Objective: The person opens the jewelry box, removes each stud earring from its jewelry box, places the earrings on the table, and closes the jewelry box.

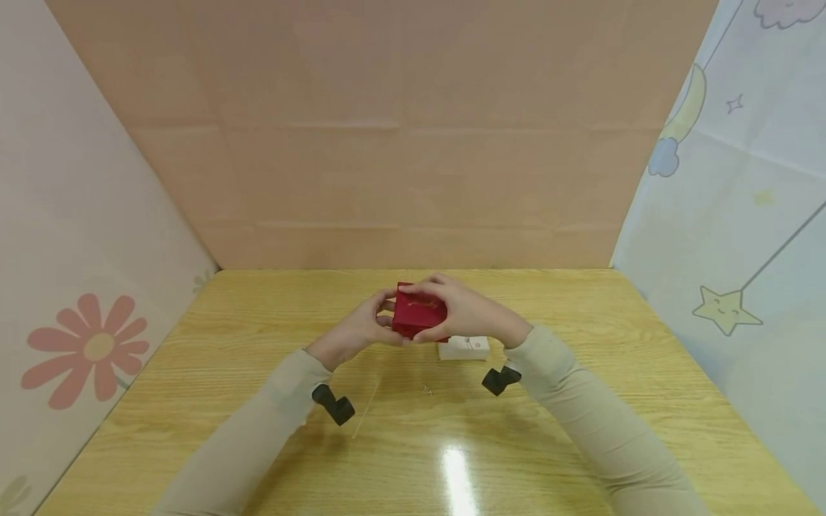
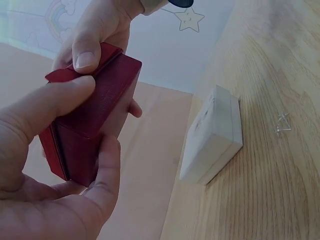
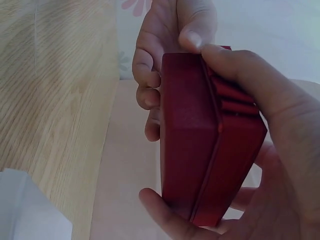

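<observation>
Wood-grained table (image 1: 187, 358) backed by a tan panel (image 1: 400, 143), with a red box (image 1: 419, 312) held above it

At far left, a pale wall (image 1: 77, 201) is decorated with a pink flower (image 1: 97, 347). On the table, a thin pale strand (image 1: 366, 412) is seen beside the left forearm. Further right, a tiny clear piece (image 1: 427, 390) is laid on the wood; what it is cannot be told. Just beyond, a small white box (image 1: 464, 351) with dark printing is rested on the table, and by it and the red box part of the wood is hidden. Glare (image 1: 458, 480) is reflected near the front edge. At far right, another pale wall (image 1: 761, 229) is printed with a moon, a cloud and a smiling star.

The red box is gripped at its left side by the left hand (image 1: 355, 326), with the thumb pressed on it and the fingers bent around the side. Gold lettering is shown on the upper face, and a seam is seen along its side. From the right, the box is clasped by the right hand (image 1: 474, 312), its thumb and fingers spread around opposite sides. Long light sleeves (image 1: 271, 408) are worn on both arms, and a black device is strapped at each wrist.
</observation>
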Tool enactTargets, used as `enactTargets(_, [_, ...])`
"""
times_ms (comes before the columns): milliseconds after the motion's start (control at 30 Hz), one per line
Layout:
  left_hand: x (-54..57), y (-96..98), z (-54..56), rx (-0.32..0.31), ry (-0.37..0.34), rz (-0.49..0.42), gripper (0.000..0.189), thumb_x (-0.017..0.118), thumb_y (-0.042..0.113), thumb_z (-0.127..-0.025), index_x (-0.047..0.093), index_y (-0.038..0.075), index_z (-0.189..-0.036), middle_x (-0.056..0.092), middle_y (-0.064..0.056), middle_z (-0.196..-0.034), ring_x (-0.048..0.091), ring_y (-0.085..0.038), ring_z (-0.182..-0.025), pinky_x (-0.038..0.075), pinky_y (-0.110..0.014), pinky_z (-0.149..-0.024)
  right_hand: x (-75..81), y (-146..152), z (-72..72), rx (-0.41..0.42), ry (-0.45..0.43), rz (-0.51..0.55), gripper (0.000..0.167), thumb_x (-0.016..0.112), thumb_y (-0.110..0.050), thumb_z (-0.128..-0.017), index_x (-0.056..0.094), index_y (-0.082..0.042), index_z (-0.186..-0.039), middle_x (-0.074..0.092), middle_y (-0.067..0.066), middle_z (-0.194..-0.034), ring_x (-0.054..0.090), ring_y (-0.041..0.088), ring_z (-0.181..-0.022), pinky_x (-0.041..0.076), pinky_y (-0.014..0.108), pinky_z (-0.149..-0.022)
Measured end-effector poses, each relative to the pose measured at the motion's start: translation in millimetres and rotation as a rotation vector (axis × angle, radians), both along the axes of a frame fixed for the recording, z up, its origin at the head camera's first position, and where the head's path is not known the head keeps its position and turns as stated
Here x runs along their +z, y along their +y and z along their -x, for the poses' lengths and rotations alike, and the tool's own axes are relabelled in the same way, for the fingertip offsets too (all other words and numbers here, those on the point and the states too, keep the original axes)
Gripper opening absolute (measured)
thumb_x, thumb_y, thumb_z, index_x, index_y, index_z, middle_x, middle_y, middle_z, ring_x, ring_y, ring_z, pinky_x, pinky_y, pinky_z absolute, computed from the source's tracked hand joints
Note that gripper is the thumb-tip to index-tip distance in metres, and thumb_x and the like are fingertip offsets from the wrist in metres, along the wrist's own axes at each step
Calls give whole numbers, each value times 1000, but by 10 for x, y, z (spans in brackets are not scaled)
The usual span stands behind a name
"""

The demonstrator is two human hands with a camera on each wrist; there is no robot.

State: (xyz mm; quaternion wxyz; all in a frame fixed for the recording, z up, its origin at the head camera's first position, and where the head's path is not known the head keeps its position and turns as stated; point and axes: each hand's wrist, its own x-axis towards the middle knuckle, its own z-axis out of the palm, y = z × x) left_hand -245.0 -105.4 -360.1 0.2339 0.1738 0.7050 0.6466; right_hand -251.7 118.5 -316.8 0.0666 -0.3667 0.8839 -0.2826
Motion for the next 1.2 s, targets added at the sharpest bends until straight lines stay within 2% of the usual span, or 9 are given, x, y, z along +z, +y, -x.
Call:
enactTargets(200, [31, -33, -11, -52, -21, -5, 100, 74, 1, -81, 9, 19, -154, 35, -15, -142, 52, -29, -124, 47, -41, -98, -2, 22, 2, -15, -27, 36, 77, 83, -32, -76, 47, -22, -144, 45, 6, -133, 49, 25, -114, 52, 35, -87])
enactTargets(400, [34, -76, -10, -100, -22, -47, 103, 73, 3, -83, 3, 31, -154, 32, -15, -145, 55, -27, -119, 45, -45, -100, -8, 39, 4, -16, -32, 49, 76, 83, -33, -76, 48, -20, -142, 45, 6, -134, 48, 26, -116, 52, 36, -87])
enactTargets(600, [25, -84, -12, -70, -5, -49, 94, 71, 2, -84, 10, 29, -151, 36, -15, -142, 56, -27, -119, 46, -44, -100, -19, 33, 15, -8, -9, 33, 77, 84, -34, -75, 48, -22, -142, 44, 6, -136, 46, 25, -117, 52, 37, -87])
enactTargets(867, [24, -113, 15, -46, 18, -33, 92, 71, 0, -83, 13, 24, -150, 40, -16, -138, 56, -29, -119, 49, -43, -96, 10, 8, 34, 10, -17, 2, 81, 85, -35, -73, 47, -21, -143, 42, 8, -138, 43, 27, -119, 51, 38, -88])
enactTargets(1100, [84, -200, 150, -18, 60, 20, 90, 73, 1, -81, 17, 24, -148, 43, -16, -136, 56, -30, -119, 49, -41, -93, 96, -33, 187, -7, -77, -2, 81, 85, -26, -72, 45, -21, -143, 43, 10, -127, 48, 28, -113, 50, 38, -89])
enactTargets(1200, [76, -259, 240, -13, 87, 57, 90, 74, 1, -80, 18, 23, -147, 46, -17, -135, 56, -30, -119, 50, -40, -92, 70, -88, 288, -26, -78, -23, 81, 85, -27, -72, 46, -23, -143, 44, 8, -125, 47, 25, -112, 49, 39, -89])
